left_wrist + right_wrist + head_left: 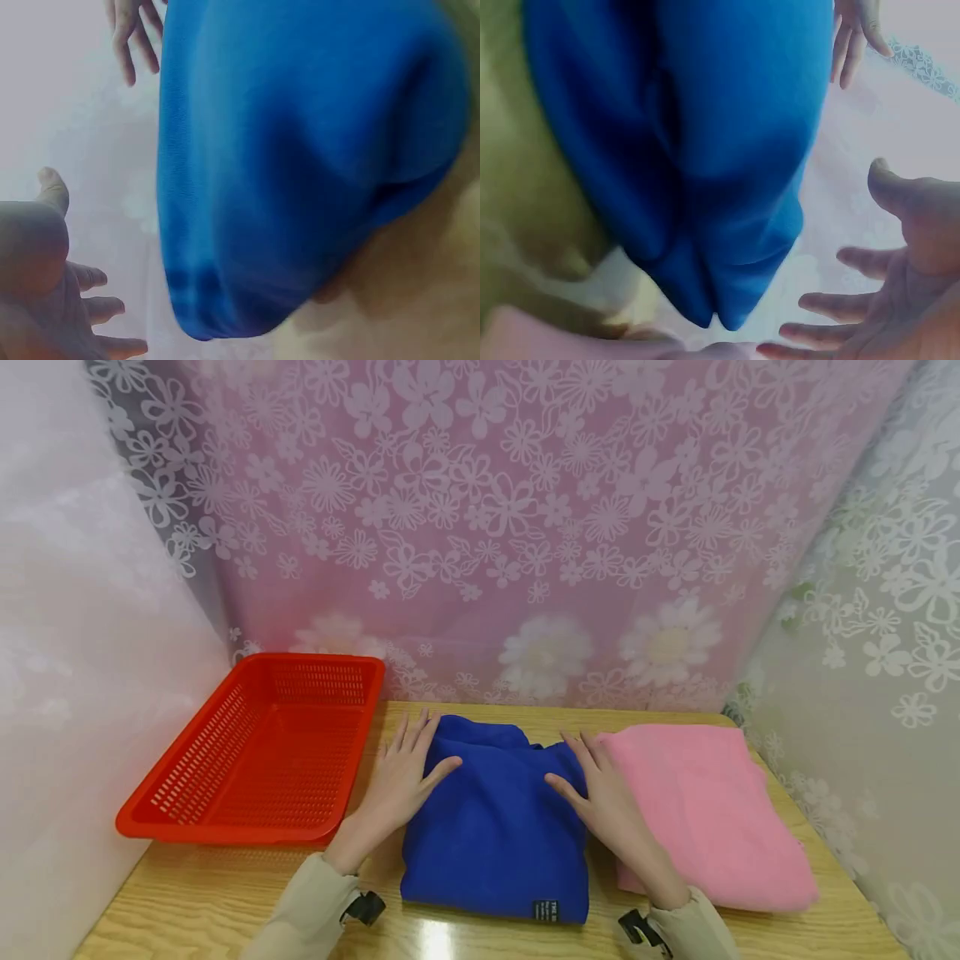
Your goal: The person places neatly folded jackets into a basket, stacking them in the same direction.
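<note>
A folded blue cloth (495,827) with a small dark label at its front right corner lies between the two hands. At its left edge the left hand (401,777) is spread, fingers straight, thumb over the cloth. The right hand (603,793) spreads likewise at its right edge, between it and a folded pink cloth (705,810). In the left wrist view the left hand (60,285) stands apart from the blue cloth (247,165); in the right wrist view the right hand (885,277) does too, beside the folded layers of the blue cloth (705,165). Neither hand grips anything.
A red plastic basket (288,760) with slotted walls stands on the left of the wooden table (225,893), with nothing in it. Behind the table hangs a pink flowered curtain (480,527), and pale sheets flank both sides.
</note>
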A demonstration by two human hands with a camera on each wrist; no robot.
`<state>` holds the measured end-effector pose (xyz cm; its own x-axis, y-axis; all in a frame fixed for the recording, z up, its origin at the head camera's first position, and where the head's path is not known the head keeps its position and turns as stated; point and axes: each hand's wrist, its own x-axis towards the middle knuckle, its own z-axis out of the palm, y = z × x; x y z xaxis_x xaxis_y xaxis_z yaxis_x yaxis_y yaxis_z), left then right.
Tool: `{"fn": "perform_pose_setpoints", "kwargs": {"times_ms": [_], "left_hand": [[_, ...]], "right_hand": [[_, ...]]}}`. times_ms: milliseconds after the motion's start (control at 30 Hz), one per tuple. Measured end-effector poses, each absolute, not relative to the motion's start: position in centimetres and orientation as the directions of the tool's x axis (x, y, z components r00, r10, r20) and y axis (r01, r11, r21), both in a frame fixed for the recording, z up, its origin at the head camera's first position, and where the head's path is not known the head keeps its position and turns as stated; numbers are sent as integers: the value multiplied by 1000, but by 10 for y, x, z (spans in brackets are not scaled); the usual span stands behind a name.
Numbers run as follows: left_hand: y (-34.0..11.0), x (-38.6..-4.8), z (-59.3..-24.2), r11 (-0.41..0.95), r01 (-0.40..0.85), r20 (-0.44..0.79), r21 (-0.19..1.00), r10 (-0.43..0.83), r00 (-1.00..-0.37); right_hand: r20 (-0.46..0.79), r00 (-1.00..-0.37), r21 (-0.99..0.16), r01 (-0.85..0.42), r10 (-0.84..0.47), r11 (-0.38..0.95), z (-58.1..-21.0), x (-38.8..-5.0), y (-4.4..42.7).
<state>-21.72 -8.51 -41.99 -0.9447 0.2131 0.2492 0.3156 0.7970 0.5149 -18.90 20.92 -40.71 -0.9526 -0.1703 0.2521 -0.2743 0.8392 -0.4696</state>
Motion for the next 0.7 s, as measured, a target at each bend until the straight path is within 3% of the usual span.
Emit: {"fn": "perform_pose_setpoints", "kwargs": {"times_ms": [233, 500, 700], "left_hand": [[-98, -207, -439, 671, 222, 122, 708, 194, -973], [-106, -196, -459, 584, 105, -9, 805, 189, -982], [-110, -192, -469, 493, 48, -69, 869, 216, -974]], "right_hand": [[174, -970, -587, -240, -168, 774, -425, -175, 220], [-81, -982, -734, -55, -168, 676, -449, -171, 223], [-185, -971, -846, 78, -153, 528, -455, -168, 220]]}}
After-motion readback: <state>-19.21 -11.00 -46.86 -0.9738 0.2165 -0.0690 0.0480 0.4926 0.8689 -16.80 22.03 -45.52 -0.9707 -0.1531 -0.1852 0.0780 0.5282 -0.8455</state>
